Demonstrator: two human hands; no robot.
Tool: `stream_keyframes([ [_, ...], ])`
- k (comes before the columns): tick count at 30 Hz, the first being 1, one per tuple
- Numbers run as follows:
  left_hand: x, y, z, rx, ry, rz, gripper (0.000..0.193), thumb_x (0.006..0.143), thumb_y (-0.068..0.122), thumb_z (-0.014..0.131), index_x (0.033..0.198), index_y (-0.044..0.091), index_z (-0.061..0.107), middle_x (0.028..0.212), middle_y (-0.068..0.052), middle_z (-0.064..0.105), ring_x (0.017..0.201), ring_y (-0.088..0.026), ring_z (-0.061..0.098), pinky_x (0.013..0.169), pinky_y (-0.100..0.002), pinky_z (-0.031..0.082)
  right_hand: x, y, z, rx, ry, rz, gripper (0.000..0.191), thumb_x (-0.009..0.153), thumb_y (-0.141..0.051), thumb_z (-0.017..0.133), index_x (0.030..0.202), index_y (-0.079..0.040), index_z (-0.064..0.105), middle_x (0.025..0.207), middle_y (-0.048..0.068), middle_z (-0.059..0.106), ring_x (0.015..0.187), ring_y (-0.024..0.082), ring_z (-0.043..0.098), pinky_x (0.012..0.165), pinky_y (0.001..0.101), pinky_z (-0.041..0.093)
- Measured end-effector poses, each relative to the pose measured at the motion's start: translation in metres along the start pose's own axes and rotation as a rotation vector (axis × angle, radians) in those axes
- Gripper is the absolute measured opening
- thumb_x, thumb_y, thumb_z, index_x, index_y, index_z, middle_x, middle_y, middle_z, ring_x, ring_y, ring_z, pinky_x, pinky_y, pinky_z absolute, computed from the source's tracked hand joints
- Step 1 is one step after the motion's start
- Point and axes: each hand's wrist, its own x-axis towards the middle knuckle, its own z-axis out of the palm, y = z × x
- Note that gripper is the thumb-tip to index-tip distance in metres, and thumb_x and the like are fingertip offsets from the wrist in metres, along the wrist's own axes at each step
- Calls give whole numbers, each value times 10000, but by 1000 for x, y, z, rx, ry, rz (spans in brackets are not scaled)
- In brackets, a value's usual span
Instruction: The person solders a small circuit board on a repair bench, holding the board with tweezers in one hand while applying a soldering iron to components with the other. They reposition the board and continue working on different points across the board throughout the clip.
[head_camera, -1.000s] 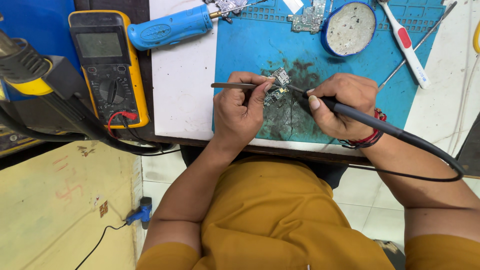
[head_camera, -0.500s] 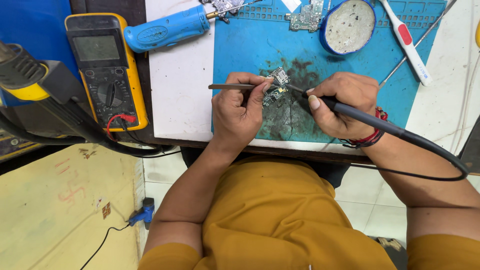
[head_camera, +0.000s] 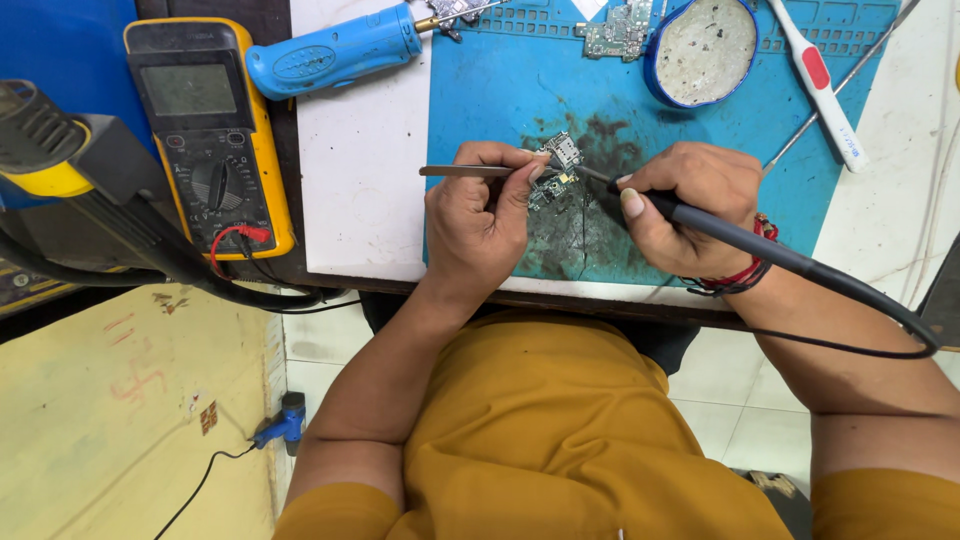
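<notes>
On the blue work mat, mid-soldering: small circuit board is steadied by tweezers pinched in the left hand, while the soldering iron is gripped by the right hand, tip at the board. A steady tip is judged needed next. Versus earlier frames, nothing has visibly moved.

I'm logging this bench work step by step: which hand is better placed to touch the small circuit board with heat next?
Probably the right hand: it grips the black soldering iron with its tip at the small circuit board. The left hand is occupied pinching metal tweezers beside the board.
</notes>
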Motion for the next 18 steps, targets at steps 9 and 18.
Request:
stream_keyframes([
  [9,0,0,0,9,-5,-15,86,1064,78,673,1089,26,609,919,-69,760,767,-61,688,636,-203,537,-1,1,1,-7,6,-11,95,980,-58,723,962,-28,634,865,115,707,640,226,656,595,305,489],
  [18,0,-2,0,1,-2,14,87,1079,84,665,1102,26,604,945,-70,759,793,-64,695,655,-210,548,0,0,0,4,-7,-3,84,953,-54,727,949,-24,649,818,112,681,616,223,642,574,303,472],
])
